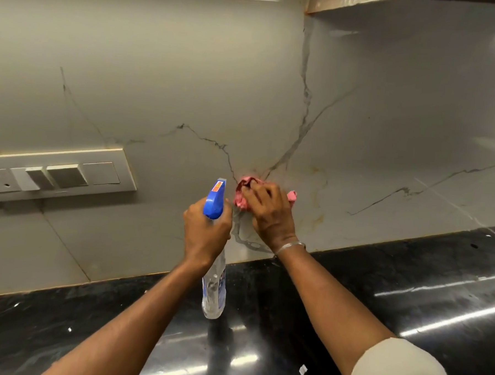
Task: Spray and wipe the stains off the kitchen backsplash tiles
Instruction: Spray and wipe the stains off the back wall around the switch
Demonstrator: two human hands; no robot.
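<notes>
Right hand [270, 214] bunches pink cloth [241, 197] against backsplash tile [357, 141], low near counter [407, 281]. Left hand [205, 234] grips spray bottle [214, 274]. We press firmly, rub yellowish streaks [316, 191] beside cloth, catch drips below.

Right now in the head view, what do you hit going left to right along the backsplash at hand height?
In order: switch and socket panel → spray bottle gripped by the left hand → pink cloth under the right hand → yellowish stains.
</notes>
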